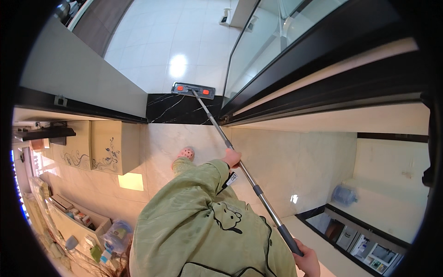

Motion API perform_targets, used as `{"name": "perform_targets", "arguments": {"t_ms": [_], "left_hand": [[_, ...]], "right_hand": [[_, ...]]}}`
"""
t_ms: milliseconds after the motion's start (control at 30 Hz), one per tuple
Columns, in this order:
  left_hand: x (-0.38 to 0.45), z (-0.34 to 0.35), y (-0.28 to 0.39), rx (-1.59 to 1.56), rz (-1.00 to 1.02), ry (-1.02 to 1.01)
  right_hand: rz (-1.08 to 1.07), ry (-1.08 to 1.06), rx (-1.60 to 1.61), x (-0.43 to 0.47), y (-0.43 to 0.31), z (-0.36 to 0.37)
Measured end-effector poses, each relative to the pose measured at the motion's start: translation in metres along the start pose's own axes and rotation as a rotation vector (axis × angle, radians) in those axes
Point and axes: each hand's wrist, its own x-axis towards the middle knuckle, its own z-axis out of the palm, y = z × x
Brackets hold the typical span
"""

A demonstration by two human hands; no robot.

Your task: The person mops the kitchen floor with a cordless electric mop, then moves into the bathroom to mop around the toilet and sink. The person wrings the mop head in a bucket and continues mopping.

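Observation:
A flat mop with a telescopic metal pole [247, 173] slants across the view in front of me. My left hand [232, 158] grips the middle of the pole. Lower down, my right hand [308, 258] is closed around the dark grey handle grip [290, 239] at the pole's near end. The flat rectangular mop head [193, 90] has two orange buttons. It lies at the doorway, over the edge where a black marble threshold [166, 108] meets the white tiled floor [148, 52]. The mop head's underside is hidden.
A glass door panel [256, 59] with a black frame stands to the right of the mop head. A white bottle [225, 16] stands farther in. Left are a cream cabinet [107, 147] and a storage box [81, 216]. A blue water jug [343, 195] lies at right.

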Motion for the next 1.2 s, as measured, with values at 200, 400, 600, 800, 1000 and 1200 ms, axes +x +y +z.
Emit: {"name": "perform_targets", "arguments": {"t_ms": [200,400,600,800,1000,1200], "left_hand": [[-0.001,0.051,-0.008,0.011,-0.035,0.035],[0.016,0.056,-0.017,0.996,0.347,-0.135],[0.037,0.052,-0.025,1.37,0.326,-0.062],[0.065,0.025,-0.068,1.173,0.096,0.163],[0.029,0.012,-0.093,1.645,0.436,-0.075],[-0.042,0.017,-0.064,0.718,0.226,-0.101]], "right_hand": [[0.244,-0.187,0.299,0.031,0.079,-0.019],[0.347,-0.356,0.423,0.059,0.107,-0.032],[0.355,-0.445,0.48,0.067,0.089,-0.03],[0.298,-0.431,0.163,0.075,0.106,-0.033],[0.314,-0.445,0.102,0.062,0.12,-0.055],[0.296,-0.407,0.064,0.036,0.093,-0.086]]}}
